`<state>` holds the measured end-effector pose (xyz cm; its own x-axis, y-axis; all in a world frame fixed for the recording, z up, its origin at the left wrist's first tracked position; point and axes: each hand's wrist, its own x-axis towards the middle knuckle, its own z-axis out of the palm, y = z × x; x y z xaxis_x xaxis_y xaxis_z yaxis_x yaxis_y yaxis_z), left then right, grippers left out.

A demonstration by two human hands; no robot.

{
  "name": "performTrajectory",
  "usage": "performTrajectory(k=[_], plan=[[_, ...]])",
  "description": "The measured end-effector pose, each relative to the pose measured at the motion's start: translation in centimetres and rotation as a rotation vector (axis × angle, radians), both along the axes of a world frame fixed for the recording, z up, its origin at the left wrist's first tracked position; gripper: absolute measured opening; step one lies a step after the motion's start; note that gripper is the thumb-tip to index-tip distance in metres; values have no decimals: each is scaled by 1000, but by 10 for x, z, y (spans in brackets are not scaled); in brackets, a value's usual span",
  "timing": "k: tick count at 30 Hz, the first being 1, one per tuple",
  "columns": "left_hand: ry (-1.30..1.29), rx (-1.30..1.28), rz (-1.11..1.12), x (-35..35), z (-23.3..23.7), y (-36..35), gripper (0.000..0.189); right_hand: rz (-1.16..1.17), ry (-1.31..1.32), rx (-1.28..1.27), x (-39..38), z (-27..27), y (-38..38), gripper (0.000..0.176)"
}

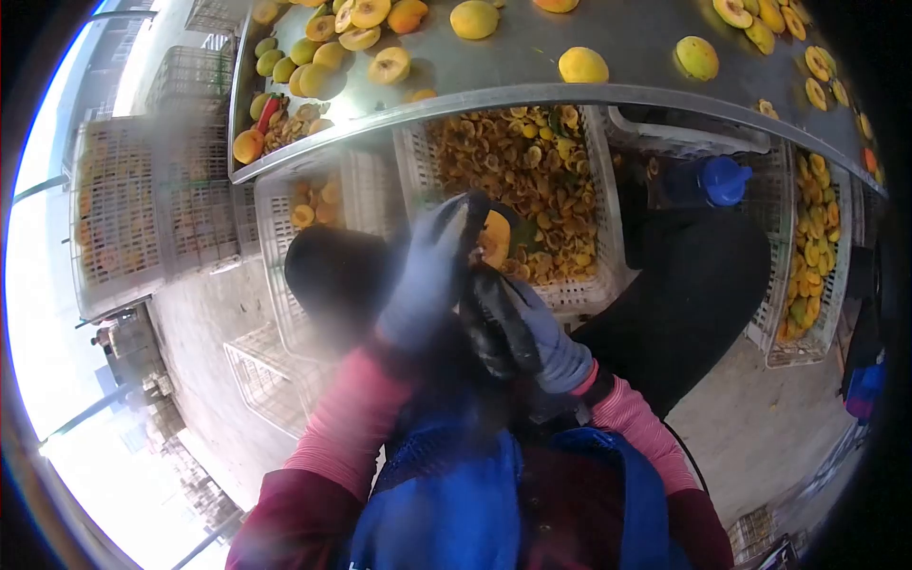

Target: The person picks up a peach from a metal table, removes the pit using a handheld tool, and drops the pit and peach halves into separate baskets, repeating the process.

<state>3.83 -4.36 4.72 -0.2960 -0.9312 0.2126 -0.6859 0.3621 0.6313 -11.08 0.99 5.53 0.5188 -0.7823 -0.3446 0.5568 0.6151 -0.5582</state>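
My left hand (432, 252), in a pale blue glove with dark fingers, is closed on a cut yellow peach half (494, 237), its flesh side showing past the fingertips. Just below it my right hand (513, 328), in a similar glove with a black coating, has its fingers curled in a grip. Whatever those fingers hold is hidden. Both hands are close together above a white crate (608, 233) filled with brown peach scraps (556, 223).
A metal table (532, 43) ahead bears whole peaches (583, 66), halves (389, 66) and a red object (269, 112). Peach-filled crates (812, 275) stand right and stacked crates (157, 199) left. A blue-lidded container (724, 180) sits under the table. My knees (703, 285) flank the scrap crate.
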Motion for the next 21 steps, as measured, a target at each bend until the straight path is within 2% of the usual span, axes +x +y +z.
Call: performTrajectory(k=[1,4,5,6,8,9,11,12,13,14,15,16,18,20,21], plan=[[-80,-125,-53,2,-3,0,44,182,-355,345,-6,8,-4,43],[-147,-149,-148,3,2,-2,57,296,-897,618,0,-7,-1,52],[123,326,12,-4,16,-2,45,319,-1012,598,5,-12,-1,52],[415,701,306,-11,29,-2,35,339,-1130,582,10,-18,0,51],[1160,931,583,-6,23,1,26,346,-1291,543,16,-20,-1,51],[1247,853,657,3,26,0,27,333,-1335,519,16,-20,-2,51],[852,348,629,53,47,-1,28,298,-1346,479,12,-29,-4,53],[520,88,588,89,58,-6,28,288,-1298,508,10,-37,-2,53],[261,-45,560,127,68,-14,29,277,-1247,536,7,-44,0,53],[23,-21,571,157,77,-24,30,267,-1193,564,6,-50,-1,54],[-328,204,697,155,96,-39,34,266,-1191,569,6,-54,-4,54],[-847,206,544,191,81,-47,37,266,-1192,581,9,-58,-5,54],[-791,-14,385,168,84,-87,37,268,-1152,596,15,-60,-9,54],[-371,129,518,98,95,-138,35,265,-1059,595,17,-59,-14,53],[-156,122,405,93,76,-164,35,255,-1047,602,17,-59,-15,53]])
